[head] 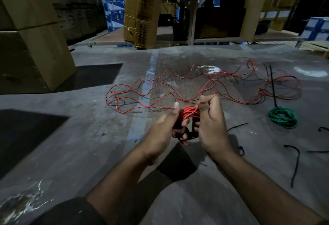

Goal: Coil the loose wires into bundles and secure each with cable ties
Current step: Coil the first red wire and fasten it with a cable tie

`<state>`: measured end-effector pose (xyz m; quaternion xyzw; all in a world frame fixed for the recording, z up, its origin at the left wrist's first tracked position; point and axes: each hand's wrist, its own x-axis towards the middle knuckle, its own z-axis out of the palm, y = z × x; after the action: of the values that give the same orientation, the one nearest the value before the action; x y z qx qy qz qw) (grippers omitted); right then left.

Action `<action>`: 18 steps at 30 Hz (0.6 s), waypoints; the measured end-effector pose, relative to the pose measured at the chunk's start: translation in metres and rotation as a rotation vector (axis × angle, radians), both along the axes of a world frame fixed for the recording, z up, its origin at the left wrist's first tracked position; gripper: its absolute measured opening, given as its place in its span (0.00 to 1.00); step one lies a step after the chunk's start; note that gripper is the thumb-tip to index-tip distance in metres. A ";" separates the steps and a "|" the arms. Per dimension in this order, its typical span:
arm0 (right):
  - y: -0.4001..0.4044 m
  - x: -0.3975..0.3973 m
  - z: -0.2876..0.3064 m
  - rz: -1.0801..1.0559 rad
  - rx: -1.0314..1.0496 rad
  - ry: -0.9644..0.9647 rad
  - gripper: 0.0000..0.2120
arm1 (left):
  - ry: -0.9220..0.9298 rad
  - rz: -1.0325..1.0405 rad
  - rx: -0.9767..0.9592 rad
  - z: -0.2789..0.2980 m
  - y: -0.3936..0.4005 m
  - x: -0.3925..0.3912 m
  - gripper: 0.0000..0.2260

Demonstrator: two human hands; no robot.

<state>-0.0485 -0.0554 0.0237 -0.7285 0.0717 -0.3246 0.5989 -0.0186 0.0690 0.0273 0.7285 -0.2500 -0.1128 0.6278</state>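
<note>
Concrete floor (89, 136): both hands grip red-black coil (189, 113), loose wire (160, 89) trailing left-right.

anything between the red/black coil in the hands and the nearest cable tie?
Nothing visible. The right hand and left hand grip the red-and-black wire coil; the short black cable tie lies just right on bare grey floor.

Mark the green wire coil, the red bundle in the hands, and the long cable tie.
green wire coil (282, 118), head view, on its strands
red bundle (189, 112), head view, on the exposed loops
long cable tie (272, 86), head view, mid-strap
</note>
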 end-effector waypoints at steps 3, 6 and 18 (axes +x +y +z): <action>0.003 0.004 0.003 -0.002 0.042 0.007 0.13 | -0.333 0.008 0.087 -0.006 -0.002 0.002 0.20; 0.005 0.009 0.011 0.135 0.388 0.145 0.14 | -0.703 0.134 0.183 -0.009 -0.001 0.010 0.26; -0.007 -0.001 -0.002 0.012 -0.020 0.024 0.14 | -0.251 -0.046 0.003 -0.017 -0.006 0.007 0.16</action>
<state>-0.0492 -0.0628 0.0220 -0.7388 0.0710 -0.3130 0.5926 -0.0112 0.0633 0.0108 0.7318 -0.3431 -0.0357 0.5878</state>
